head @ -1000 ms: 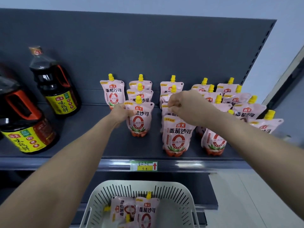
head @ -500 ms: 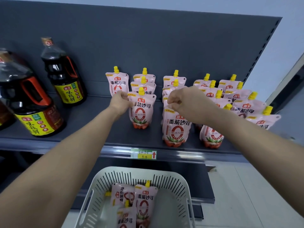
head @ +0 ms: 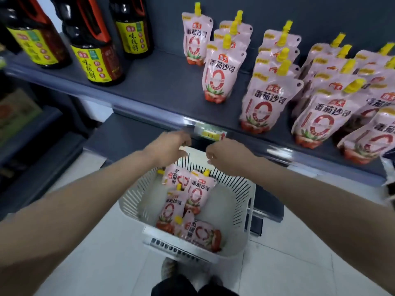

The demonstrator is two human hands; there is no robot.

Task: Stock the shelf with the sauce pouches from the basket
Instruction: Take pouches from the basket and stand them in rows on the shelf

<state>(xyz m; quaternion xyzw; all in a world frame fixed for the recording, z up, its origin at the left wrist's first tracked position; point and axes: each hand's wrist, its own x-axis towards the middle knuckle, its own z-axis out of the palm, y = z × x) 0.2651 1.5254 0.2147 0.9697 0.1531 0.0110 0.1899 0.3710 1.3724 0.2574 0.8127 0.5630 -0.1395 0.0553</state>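
Soy sauce bottles (head: 96, 45): three dark jugs with yellow labels stand upright at the left end of the shelf (head: 162, 86)
Left hand (head: 168, 146): empty, fingers loosely curled and not gripping anything, held over the far rim of the basket (head: 241, 210), just below the shelf edge
Price tag (head: 210, 133): a yellow-and-white strip on the shelf's front rail, just above the two hands
Right hand (head: 226, 154): empty too, fingers bent downward and loose, near the left hand but apart from it, above the basket's far rim
Basket pouches (head: 196, 193): four pink sauce pouches with yellow caps lie flat in the white slatted basket on the tiled floor
Shelf pouches (head: 263, 103): rows of the same pink pouches stand upright on the middle and right of the shelf, front ones close to the edge
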